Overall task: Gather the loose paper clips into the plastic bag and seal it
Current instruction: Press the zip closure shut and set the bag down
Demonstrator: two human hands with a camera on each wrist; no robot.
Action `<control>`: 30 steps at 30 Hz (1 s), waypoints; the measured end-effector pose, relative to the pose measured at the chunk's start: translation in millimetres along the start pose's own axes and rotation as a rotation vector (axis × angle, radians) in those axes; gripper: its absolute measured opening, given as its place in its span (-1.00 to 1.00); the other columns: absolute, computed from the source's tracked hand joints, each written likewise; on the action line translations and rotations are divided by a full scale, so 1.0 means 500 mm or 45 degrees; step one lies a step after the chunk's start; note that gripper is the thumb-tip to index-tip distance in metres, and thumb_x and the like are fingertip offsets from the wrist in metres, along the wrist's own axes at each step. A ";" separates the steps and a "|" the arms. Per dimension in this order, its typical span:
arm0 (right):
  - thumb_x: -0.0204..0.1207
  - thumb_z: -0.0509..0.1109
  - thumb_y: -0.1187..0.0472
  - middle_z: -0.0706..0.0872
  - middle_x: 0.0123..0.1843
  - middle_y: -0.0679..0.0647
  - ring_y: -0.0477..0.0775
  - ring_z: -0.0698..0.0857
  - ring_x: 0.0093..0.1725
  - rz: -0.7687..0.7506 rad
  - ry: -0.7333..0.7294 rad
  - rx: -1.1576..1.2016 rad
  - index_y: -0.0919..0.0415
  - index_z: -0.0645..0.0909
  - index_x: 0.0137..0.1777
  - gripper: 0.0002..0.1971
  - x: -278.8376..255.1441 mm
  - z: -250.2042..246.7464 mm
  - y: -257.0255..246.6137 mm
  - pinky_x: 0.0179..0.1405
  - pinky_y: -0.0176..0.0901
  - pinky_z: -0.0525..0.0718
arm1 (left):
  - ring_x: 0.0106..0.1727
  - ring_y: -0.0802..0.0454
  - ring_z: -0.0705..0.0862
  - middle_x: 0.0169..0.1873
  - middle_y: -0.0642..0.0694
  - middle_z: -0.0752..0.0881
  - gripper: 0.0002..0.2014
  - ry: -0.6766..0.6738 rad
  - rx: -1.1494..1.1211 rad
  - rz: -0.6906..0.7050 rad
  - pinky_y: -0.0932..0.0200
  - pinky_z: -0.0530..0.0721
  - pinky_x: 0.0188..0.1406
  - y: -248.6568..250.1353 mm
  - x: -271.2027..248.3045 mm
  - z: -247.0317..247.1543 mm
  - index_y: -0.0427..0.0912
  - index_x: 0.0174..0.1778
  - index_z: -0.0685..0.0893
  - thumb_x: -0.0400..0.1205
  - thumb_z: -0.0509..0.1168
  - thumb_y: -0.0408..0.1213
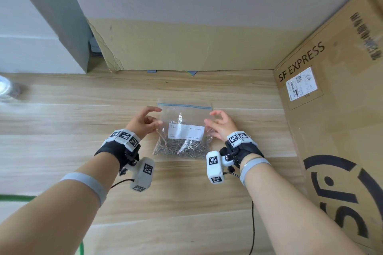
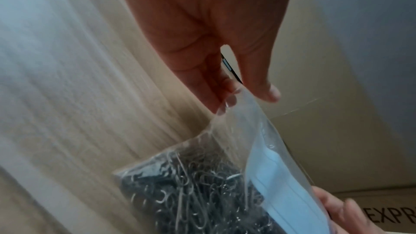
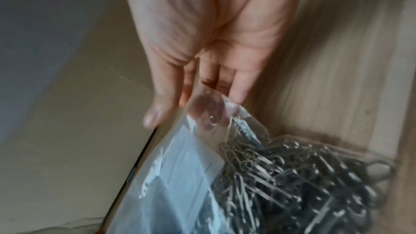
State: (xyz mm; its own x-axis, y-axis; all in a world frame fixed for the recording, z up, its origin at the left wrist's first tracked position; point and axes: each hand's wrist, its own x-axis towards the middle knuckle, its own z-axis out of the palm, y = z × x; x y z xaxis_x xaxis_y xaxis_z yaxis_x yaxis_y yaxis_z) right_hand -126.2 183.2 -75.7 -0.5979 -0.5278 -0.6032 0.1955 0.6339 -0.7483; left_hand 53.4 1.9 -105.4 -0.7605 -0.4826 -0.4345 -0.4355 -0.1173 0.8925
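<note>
A clear plastic bag with a white label sits on the wooden table, its blue zip strip along the far edge. A heap of silver paper clips fills its near part. My left hand holds the bag's left edge and my right hand its right edge. In the left wrist view my left hand has fingers behind the plastic bag and the thumb in front, above the paper clips. The right wrist view shows my right hand likewise on the plastic bag, beside the paper clips.
A large SF Express cardboard box walls off the right side. A cardboard sheet leans against the wall behind the table. A clear glass object stands at the far left, and a green cable runs along the near left.
</note>
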 end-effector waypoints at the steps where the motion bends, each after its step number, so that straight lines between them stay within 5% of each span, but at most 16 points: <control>1: 0.38 0.50 0.30 0.68 -0.11 0.03 0.09 0.68 -0.10 -0.039 -0.054 -0.133 0.10 0.51 0.20 -0.60 -0.004 0.001 -0.001 -0.02 -0.07 0.73 | -0.35 0.09 0.57 -0.42 -0.02 0.58 -0.69 -0.010 0.104 -0.003 0.43 0.64 -0.30 0.003 -0.001 -0.002 0.06 0.00 0.55 0.47 0.35 -0.42; 4: 0.29 0.54 0.43 0.69 -0.18 -0.09 -0.12 0.63 -0.26 -0.070 -0.077 -0.470 0.14 0.59 0.28 -0.47 -0.003 0.002 0.000 -0.19 -0.34 0.65 | -0.45 0.17 0.46 -0.47 0.07 0.53 -0.76 0.094 0.351 -0.025 0.54 0.49 -0.50 0.007 0.002 0.000 -0.07 0.02 0.64 0.47 0.38 -0.39; 8: 0.35 0.54 0.28 0.78 -0.03 0.02 -0.10 0.59 -0.15 -0.084 0.076 -0.640 0.12 0.73 0.08 -0.72 0.002 0.002 -0.005 -0.19 -0.31 0.51 | -0.51 0.15 0.41 -0.53 0.07 0.53 -0.93 0.182 0.557 -0.012 0.51 0.40 -0.64 0.015 0.004 0.013 -0.19 -0.13 0.70 0.51 0.35 -0.34; 12: 0.41 0.50 0.19 0.75 0.11 0.07 -0.04 0.56 -0.06 -0.088 0.141 -0.642 0.11 0.75 -0.01 -0.83 0.006 -0.004 -0.010 -0.26 -0.32 0.44 | -0.26 -0.02 0.58 -0.38 -0.02 0.61 -0.95 0.195 0.531 -0.002 0.12 0.59 -0.25 0.031 0.000 0.022 -0.21 -0.21 0.65 0.52 0.33 -0.31; 15: 0.45 0.46 0.17 0.59 0.34 0.10 0.07 0.56 0.23 -0.088 0.094 -0.570 0.18 0.71 0.08 -0.78 0.015 -0.016 -0.009 0.13 -0.23 0.42 | 0.07 0.04 0.55 0.04 0.04 0.61 -0.95 0.181 0.451 0.056 0.13 0.47 0.08 0.038 -0.001 0.021 -0.17 -0.15 0.56 0.59 0.24 -0.29; 17: 0.49 0.41 0.21 0.51 0.44 0.08 0.10 0.48 0.41 -0.083 0.017 -0.401 0.24 0.66 0.17 -0.73 0.013 -0.020 -0.011 0.40 -0.15 0.32 | 0.11 0.01 0.56 0.08 0.05 0.62 -0.90 0.166 0.391 0.073 0.05 0.45 0.14 0.041 0.000 0.021 -0.14 -0.21 0.48 0.63 0.17 -0.27; 19: 0.54 0.36 0.23 0.65 0.24 0.08 0.08 0.57 0.27 -0.066 -0.010 -0.243 0.23 0.64 0.15 -0.78 0.015 -0.022 -0.013 0.37 -0.12 0.43 | -0.05 -0.11 0.61 -0.07 -0.09 0.67 -0.89 0.171 0.437 0.077 0.05 0.51 -0.10 0.046 0.004 0.026 -0.13 -0.18 0.44 0.65 0.12 -0.24; 21: 0.58 0.30 0.20 0.68 0.07 0.07 0.06 0.62 0.11 -0.091 0.035 -0.272 0.30 0.61 0.12 -0.79 0.020 -0.020 -0.019 0.09 -0.18 0.52 | -0.16 -0.12 0.60 -0.13 -0.14 0.67 -0.90 0.173 0.511 0.111 0.11 0.49 -0.31 0.055 0.008 0.034 -0.12 -0.14 0.40 0.67 0.07 -0.23; 24: 0.60 0.27 0.11 0.71 -0.03 0.23 0.19 0.66 -0.02 -0.142 0.132 -0.399 0.38 0.57 0.04 -0.72 0.042 -0.018 -0.023 0.04 0.00 0.57 | -0.17 -0.18 0.66 -0.15 -0.22 0.70 -0.92 0.204 0.525 0.147 -0.01 0.60 -0.21 0.066 0.022 0.041 -0.10 -0.11 0.35 0.68 0.02 -0.23; 27: 0.59 0.27 0.12 0.39 -0.44 0.03 0.00 0.35 -0.44 -0.184 0.232 -0.423 0.16 0.29 -0.39 -0.65 0.063 -0.016 -0.031 -0.41 -0.17 0.32 | -0.22 -0.15 0.65 -0.24 -0.17 0.68 -0.87 0.214 0.401 0.109 -0.06 0.63 -0.19 0.062 0.052 0.043 0.01 -0.17 0.35 0.68 0.00 -0.24; 30: 0.59 0.27 0.14 0.27 -0.47 -0.03 -0.05 0.23 -0.48 -0.212 0.299 -0.432 0.09 0.15 -0.43 -0.58 0.087 -0.018 -0.045 -0.49 -0.19 0.22 | -0.39 -0.08 0.58 -0.40 -0.06 0.62 -0.72 0.242 0.258 0.062 0.11 0.52 -0.38 0.065 0.085 0.051 0.10 -0.33 0.34 0.69 0.00 -0.29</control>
State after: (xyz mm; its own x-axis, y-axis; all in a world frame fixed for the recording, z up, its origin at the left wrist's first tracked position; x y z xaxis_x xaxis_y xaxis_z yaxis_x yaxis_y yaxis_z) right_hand -163.6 151.1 -82.6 -0.7677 -0.5205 -0.3739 -0.1612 0.7216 -0.6733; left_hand -5.5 -0.1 -97.9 -0.6871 -0.6398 -0.3443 -0.5026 0.0763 0.8612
